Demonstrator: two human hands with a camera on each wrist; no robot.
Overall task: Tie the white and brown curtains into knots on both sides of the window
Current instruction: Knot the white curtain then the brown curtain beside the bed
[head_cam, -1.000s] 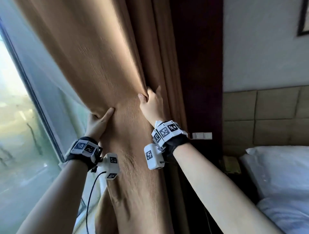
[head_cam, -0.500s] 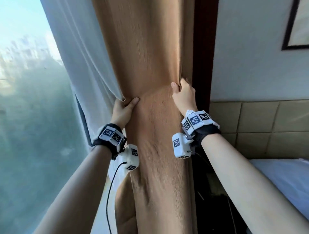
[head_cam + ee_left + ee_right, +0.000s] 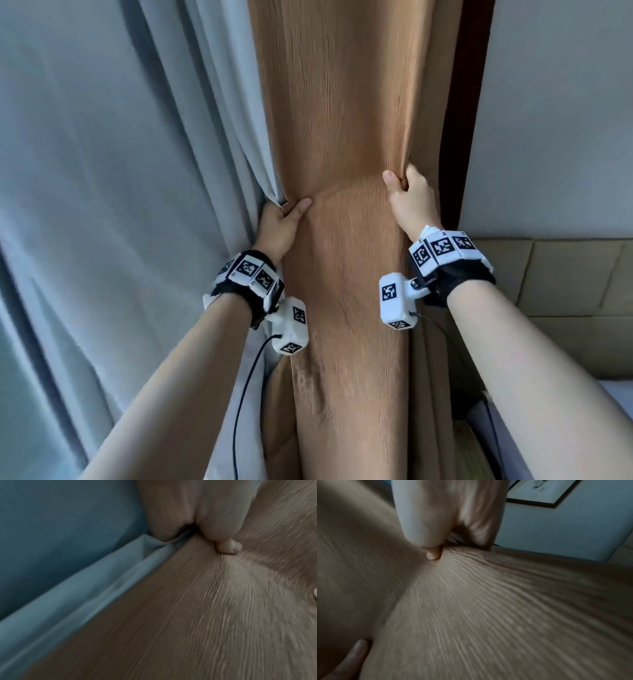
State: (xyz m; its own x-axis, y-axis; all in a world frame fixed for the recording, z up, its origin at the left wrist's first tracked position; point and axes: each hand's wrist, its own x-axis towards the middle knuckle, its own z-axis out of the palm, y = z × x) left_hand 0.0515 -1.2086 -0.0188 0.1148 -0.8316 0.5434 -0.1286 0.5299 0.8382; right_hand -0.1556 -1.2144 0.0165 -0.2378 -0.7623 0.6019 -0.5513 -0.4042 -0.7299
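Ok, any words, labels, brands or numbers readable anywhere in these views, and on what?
None readable.
Wrist bands: only black-and-white square marker patterns, no letters or digits.
Framed picture on the wall: a blurred sketch, no legible text.
Brown curtain and white curtain: no tags visible.

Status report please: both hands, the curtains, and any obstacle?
Left hand and right hand each grip an edge of the brown curtain. White curtain hangs loose beside it. No knot yet. Nothing in the way.
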